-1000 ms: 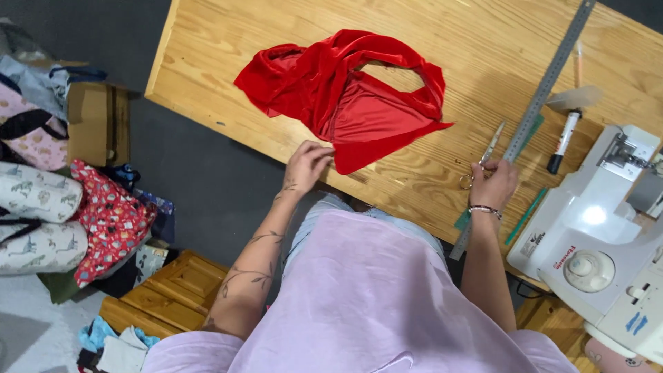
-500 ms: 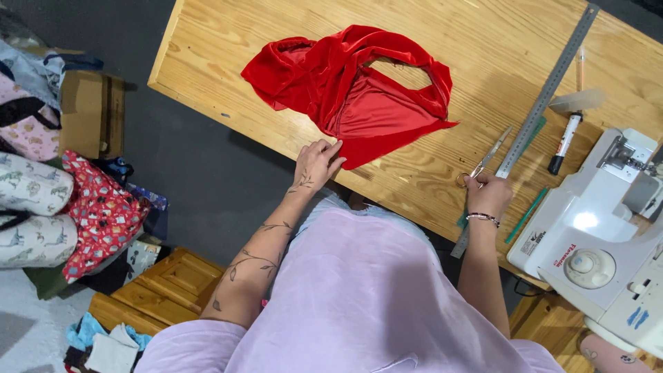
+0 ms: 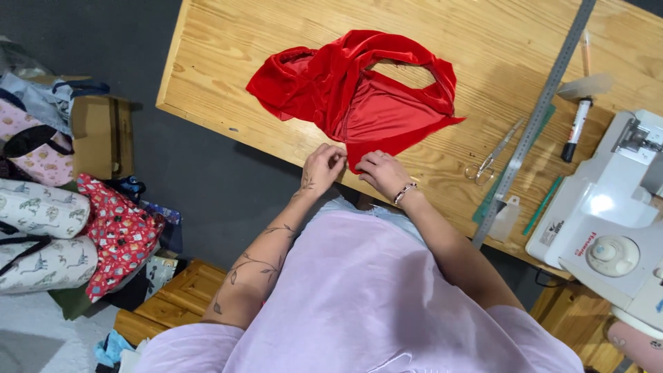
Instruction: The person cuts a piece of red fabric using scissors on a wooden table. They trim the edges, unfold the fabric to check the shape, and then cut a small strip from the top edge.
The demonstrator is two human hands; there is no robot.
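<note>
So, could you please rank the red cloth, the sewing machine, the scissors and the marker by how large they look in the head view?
1. Red cloth
2. Sewing machine, partly cut off by the frame's edge, so its rank against the cloth is unsure
3. Scissors and marker, which look alike in length

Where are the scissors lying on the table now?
In the head view, the scissors lie on the wooden table, right of the red cloth, beside the long metal ruler.

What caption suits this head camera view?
Both hands, left and right, pinch the near corner of red velvet fabric on a wooden table.
</note>
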